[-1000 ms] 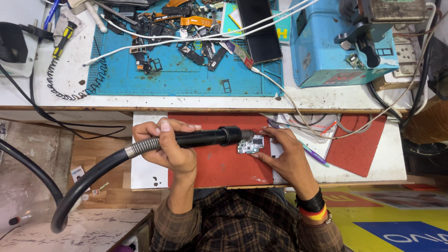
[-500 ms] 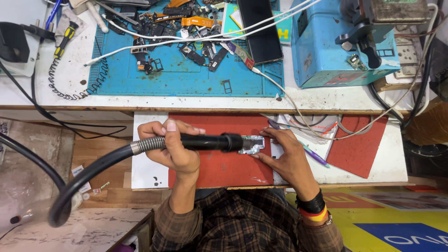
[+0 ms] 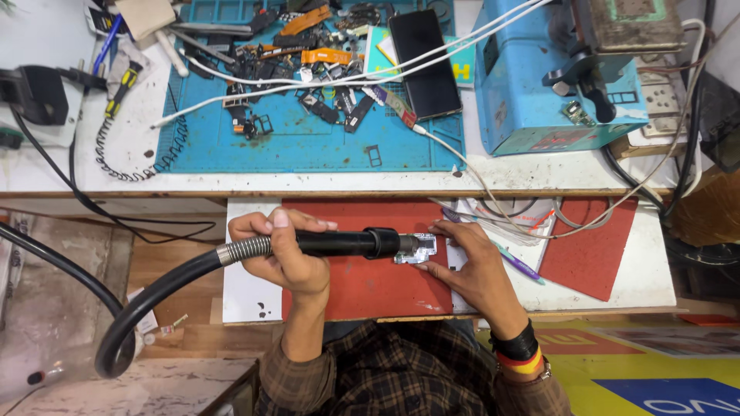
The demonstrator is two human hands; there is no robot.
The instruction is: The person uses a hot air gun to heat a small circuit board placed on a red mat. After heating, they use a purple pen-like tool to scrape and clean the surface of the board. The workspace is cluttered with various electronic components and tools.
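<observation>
Lowered slightly since a second ago, the left hand (image 3: 285,258) is gripping the hot-air wand (image 3: 339,243) with fingers closed, nozzle pointing rightward over the small board (image 3: 420,248) that the right hand (image 3: 474,270) is pinning with spread fingertips.

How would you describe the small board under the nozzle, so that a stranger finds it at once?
Start at the red mat on the lower shelf. The left hand holds a black handle across it. At its tip lies the board, small, silvery, steadied by the right hand.
</observation>
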